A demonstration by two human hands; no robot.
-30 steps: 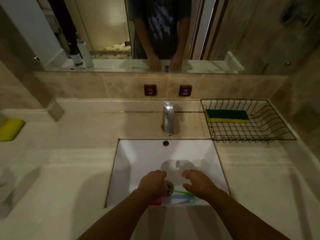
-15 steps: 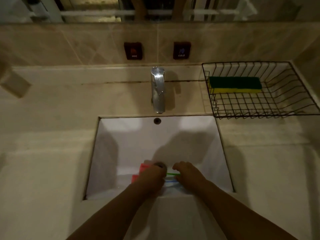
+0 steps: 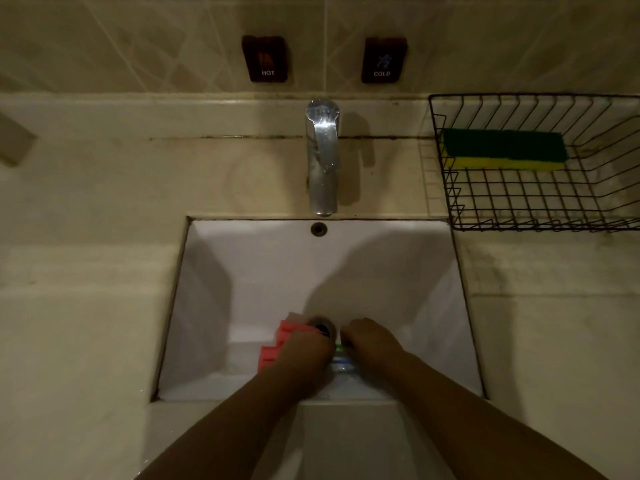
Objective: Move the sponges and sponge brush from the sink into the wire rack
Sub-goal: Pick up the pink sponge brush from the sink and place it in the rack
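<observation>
A red ribbed sponge (image 3: 278, 342) lies at the bottom of the white sink (image 3: 259, 271), beside the drain (image 3: 323, 326). My left hand (image 3: 304, 356) covers its right part with fingers curled onto it. My right hand (image 3: 372, 341) is closed over the sponge brush (image 3: 341, 362); only a short piece of its green and blue handle shows between my hands. The black wire rack (image 3: 519, 221) stands on the counter at the back right. A green and yellow sponge (image 3: 502, 148) lies in it along its far side.
A chrome faucet (image 3: 322, 157) rises behind the sink at the centre. Dark HOT (image 3: 265, 58) and COLD (image 3: 382, 60) plates sit on the tiled wall. Beige stone counter (image 3: 86, 306) flanks the sink on both sides.
My view has tilted down and come closer to the sink. Both hands have sunk to the sink bottom and closed, the left on the red sponge, the right on the brush handle.
</observation>
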